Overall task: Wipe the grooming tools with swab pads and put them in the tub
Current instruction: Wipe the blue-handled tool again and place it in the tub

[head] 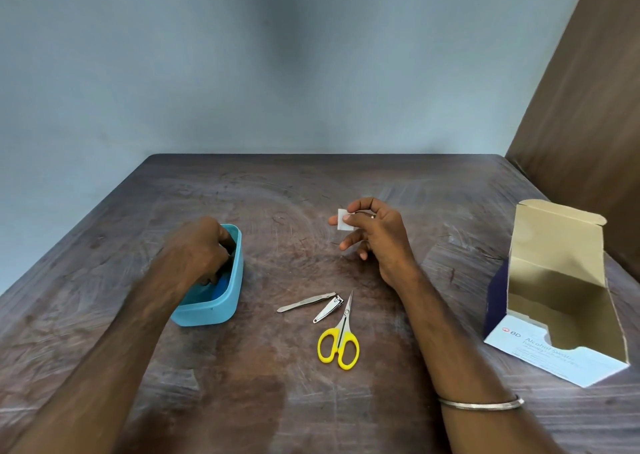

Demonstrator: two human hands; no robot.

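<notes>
My left hand [197, 249] reaches down into the light blue tub [239, 270] at the left, fingers curled. A dark thing shows by the fingertips, but whether they hold it is hidden. A blue object lies in the tub below the hand. My right hand [377, 235] is raised over the table's middle and pinches a small white swab pad [344, 220] between thumb and forefinger. On the table in front lie metal tweezers [306, 303], a nail clipper [329, 311] and small scissors with yellow handles [341, 343].
An opened cardboard box of alcohol swabs [554, 298] lies at the right, its flap standing up. The dark wooden table [381, 183] meets a grey wall at the back. A brown panel rises at the far right.
</notes>
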